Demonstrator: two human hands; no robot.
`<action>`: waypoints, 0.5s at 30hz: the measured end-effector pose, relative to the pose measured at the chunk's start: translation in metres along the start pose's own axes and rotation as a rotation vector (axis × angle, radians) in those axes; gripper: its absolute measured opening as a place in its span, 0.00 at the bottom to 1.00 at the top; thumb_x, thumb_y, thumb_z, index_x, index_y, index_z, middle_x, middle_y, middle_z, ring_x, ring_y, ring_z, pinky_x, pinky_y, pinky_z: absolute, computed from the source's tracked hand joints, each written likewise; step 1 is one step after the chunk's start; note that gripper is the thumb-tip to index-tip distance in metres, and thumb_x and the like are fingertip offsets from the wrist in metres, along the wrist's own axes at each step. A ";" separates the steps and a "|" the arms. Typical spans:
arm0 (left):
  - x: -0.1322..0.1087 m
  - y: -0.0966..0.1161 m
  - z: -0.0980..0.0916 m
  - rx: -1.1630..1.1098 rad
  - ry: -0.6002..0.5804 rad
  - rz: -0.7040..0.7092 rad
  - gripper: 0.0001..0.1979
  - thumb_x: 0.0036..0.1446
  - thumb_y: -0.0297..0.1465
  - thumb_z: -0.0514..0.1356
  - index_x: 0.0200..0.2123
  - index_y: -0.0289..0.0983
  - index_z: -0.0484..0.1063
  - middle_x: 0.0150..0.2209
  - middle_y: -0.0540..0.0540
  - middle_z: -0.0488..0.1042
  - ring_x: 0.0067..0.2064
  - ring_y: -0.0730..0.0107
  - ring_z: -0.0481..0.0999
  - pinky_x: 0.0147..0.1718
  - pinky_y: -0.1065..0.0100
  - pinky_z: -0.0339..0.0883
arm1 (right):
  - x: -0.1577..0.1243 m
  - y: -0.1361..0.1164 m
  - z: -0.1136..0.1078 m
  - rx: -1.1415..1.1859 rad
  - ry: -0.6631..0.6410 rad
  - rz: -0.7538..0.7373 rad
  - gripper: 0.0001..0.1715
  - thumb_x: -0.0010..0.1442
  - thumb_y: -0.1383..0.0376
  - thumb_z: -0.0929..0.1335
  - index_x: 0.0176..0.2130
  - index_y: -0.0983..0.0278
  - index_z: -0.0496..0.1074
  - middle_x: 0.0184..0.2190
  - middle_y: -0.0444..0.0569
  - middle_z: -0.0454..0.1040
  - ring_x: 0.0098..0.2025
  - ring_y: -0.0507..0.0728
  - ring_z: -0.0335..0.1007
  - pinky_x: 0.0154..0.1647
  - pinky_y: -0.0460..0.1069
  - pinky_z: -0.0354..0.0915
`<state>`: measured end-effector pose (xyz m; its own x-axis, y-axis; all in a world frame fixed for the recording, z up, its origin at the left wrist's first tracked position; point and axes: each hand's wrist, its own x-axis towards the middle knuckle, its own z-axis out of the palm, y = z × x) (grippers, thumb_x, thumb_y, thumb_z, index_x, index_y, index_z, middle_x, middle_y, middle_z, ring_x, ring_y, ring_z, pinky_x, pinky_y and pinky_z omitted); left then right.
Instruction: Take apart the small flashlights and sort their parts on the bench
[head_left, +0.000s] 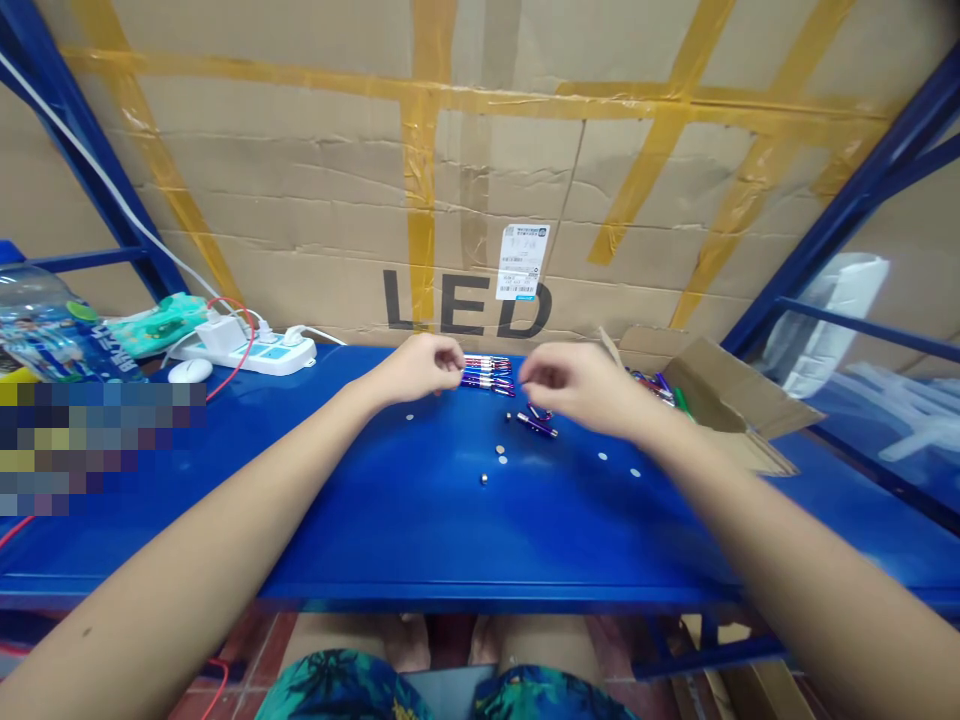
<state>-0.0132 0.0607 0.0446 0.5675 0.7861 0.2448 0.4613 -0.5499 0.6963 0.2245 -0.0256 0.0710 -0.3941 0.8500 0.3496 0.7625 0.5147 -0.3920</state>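
My fingers (453, 354) are curling loosely above the blue metal shelf (420, 540), and I can't tell whether they're pinching anything. My left hand (417, 367) is resting just beside a row of purple-and-red metal pens (487, 375), my right hand (564, 380) is reaching near a loose pen (537, 425), and small metal discs (501, 460) are lying scattered below.

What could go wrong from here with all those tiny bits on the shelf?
The small metal discs lie loose on the blue shelf, so a bump might send them rolling off its front edge. The right hand hovers close to the loose purple tubes and might knock them into the discs. The left hand is beside the neat row of tubes, which a slip could scatter.
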 end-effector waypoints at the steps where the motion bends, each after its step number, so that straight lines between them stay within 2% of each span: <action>1: 0.008 0.015 0.006 0.000 -0.005 0.046 0.08 0.48 0.25 0.60 0.34 0.33 0.73 0.28 0.48 0.75 0.26 0.73 0.72 0.26 0.70 0.66 | -0.009 0.008 -0.020 -0.047 0.060 0.068 0.06 0.54 0.71 0.67 0.34 0.65 0.75 0.29 0.46 0.76 0.30 0.52 0.69 0.34 0.46 0.63; 3: 0.031 0.051 0.024 0.030 -0.033 0.222 0.08 0.47 0.23 0.61 0.34 0.32 0.74 0.30 0.46 0.76 0.30 0.72 0.73 0.29 0.69 0.66 | -0.026 0.030 -0.055 -0.178 0.128 0.262 0.06 0.55 0.71 0.67 0.34 0.66 0.75 0.27 0.47 0.76 0.30 0.52 0.69 0.34 0.48 0.62; 5: 0.060 0.091 0.049 0.093 -0.075 0.412 0.07 0.47 0.23 0.61 0.32 0.33 0.74 0.31 0.45 0.76 0.33 0.70 0.73 0.34 0.67 0.67 | -0.039 0.055 -0.078 -0.383 0.082 0.465 0.05 0.54 0.72 0.68 0.32 0.66 0.76 0.27 0.48 0.76 0.30 0.54 0.69 0.34 0.49 0.61; 7: 0.090 0.126 0.080 0.213 -0.157 0.529 0.05 0.47 0.22 0.61 0.30 0.34 0.74 0.33 0.44 0.76 0.35 0.68 0.73 0.36 0.65 0.66 | -0.049 0.080 -0.088 -0.506 0.030 0.620 0.03 0.54 0.70 0.69 0.31 0.65 0.76 0.29 0.51 0.77 0.31 0.56 0.69 0.34 0.50 0.60; 9: 0.113 0.150 0.110 0.271 -0.216 0.563 0.05 0.48 0.21 0.61 0.29 0.35 0.73 0.33 0.44 0.76 0.35 0.67 0.73 0.34 0.66 0.65 | -0.057 0.100 -0.087 -0.536 -0.021 0.706 0.04 0.53 0.71 0.69 0.31 0.64 0.76 0.31 0.53 0.78 0.32 0.57 0.70 0.34 0.51 0.60; 12: 0.130 0.164 0.141 0.266 -0.226 0.514 0.06 0.52 0.20 0.59 0.31 0.34 0.73 0.36 0.42 0.77 0.31 0.70 0.73 0.29 0.67 0.63 | -0.069 0.119 -0.081 -0.531 -0.016 0.718 0.08 0.53 0.71 0.68 0.33 0.63 0.77 0.33 0.56 0.79 0.32 0.59 0.70 0.34 0.51 0.59; 15: 0.126 0.155 0.144 0.178 -0.257 0.454 0.04 0.57 0.22 0.58 0.35 0.33 0.73 0.34 0.43 0.77 0.26 0.74 0.72 0.28 0.68 0.65 | -0.077 0.121 -0.078 -0.553 0.036 0.731 0.11 0.56 0.70 0.66 0.37 0.63 0.78 0.36 0.59 0.79 0.35 0.61 0.71 0.35 0.52 0.60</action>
<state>0.2279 0.0343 0.0860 0.8743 0.3767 0.3061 0.2267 -0.8746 0.4287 0.3870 -0.0371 0.0626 0.2925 0.9340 0.2051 0.9563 -0.2849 -0.0659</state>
